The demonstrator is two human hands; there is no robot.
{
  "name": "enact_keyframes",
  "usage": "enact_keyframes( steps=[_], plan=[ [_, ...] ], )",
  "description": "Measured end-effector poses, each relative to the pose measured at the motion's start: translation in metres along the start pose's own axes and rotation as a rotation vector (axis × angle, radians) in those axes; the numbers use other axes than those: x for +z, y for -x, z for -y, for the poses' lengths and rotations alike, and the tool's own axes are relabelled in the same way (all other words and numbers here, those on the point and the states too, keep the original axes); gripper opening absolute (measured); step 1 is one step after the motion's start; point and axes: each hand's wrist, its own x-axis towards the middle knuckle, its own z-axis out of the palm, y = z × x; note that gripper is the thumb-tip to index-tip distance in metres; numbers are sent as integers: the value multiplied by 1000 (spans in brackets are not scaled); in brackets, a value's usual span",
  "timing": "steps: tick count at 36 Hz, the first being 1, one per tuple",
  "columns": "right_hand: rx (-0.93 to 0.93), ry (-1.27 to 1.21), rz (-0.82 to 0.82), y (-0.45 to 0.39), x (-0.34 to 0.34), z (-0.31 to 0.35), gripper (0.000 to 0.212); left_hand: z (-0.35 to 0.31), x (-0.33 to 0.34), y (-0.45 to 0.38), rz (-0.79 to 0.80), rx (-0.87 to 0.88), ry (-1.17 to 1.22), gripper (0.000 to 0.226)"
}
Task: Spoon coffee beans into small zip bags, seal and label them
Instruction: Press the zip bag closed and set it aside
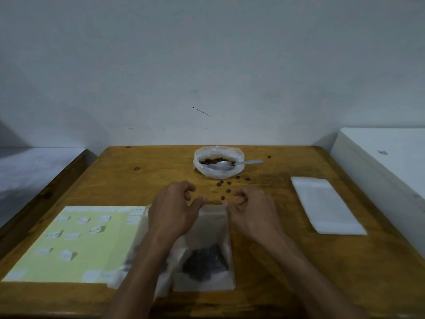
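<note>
A small clear zip bag (208,229) with dark coffee beans in its lower part lies flat on the wooden table (142,180) in front of me. My left hand (172,210) pinches its top left corner with thumb and curled fingers. My right hand (248,210) pinches the top right corner. At the back, an open plastic bag of coffee beans (218,163) holds a metal spoon (232,164). Several loose beans (226,187) lie scattered between that bag and my hands. A yellow-green label sheet (73,242) with white stickers lies at the left.
A stack of empty zip bags (326,203) lies at the right of the table. Another filled bag (128,256) lies partly under my left forearm. A white cabinet (386,157) stands to the right, a grey surface (34,166) to the left, a wall behind.
</note>
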Motion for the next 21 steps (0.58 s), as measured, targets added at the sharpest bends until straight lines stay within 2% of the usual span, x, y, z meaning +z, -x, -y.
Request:
enact_keyframes(
  steps=[6,10,13,17,21],
  plan=[
    [72,-36,-170,-11,-52,-40,29,-54,15,-11,33,121,111,29],
    [207,47,-263,-21,-80,-91,39,-94,47,-14,165,191,92,31],
    [313,120,-272,-32,-97,-129,50,-124,78,-20,238,221,46,27],
    [416,269,-192,-41,-107,-161,74,-154,120,-36,346,190,4,26],
    [423,283,-165,-43,-106,-172,76,-172,157,-51,402,183,-112,36]
  ],
)
